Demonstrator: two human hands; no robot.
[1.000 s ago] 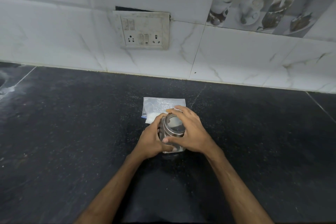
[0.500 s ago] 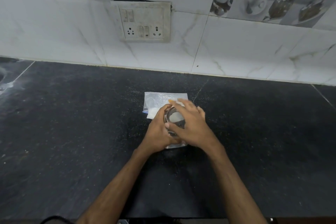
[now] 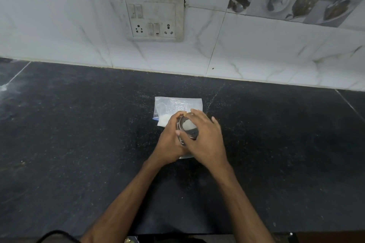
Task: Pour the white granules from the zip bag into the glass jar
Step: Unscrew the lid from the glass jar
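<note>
A glass jar (image 3: 188,130) with a metal-rimmed lid stands on the black counter, mostly covered by my hands. My left hand (image 3: 169,142) wraps the jar's left side. My right hand (image 3: 205,140) lies over the top, fingers curled around the lid. Just behind the jar a clear zip bag (image 3: 173,107) lies flat, with white granules (image 3: 164,120) gathered at its near left corner. The jar's lower body is hidden; only a sliver of its base shows below my hands.
The black stone counter (image 3: 79,144) stretches wide to both sides. A white tiled wall (image 3: 256,55) runs along the back, with a socket and switch plate (image 3: 154,17) above the bag. A dark object pokes in at the bottom left edge.
Both hands stay on the jar; my right hand has shifted further over the lid. The view has tilted down a little, so the wall and the plate sit higher in the frame.
</note>
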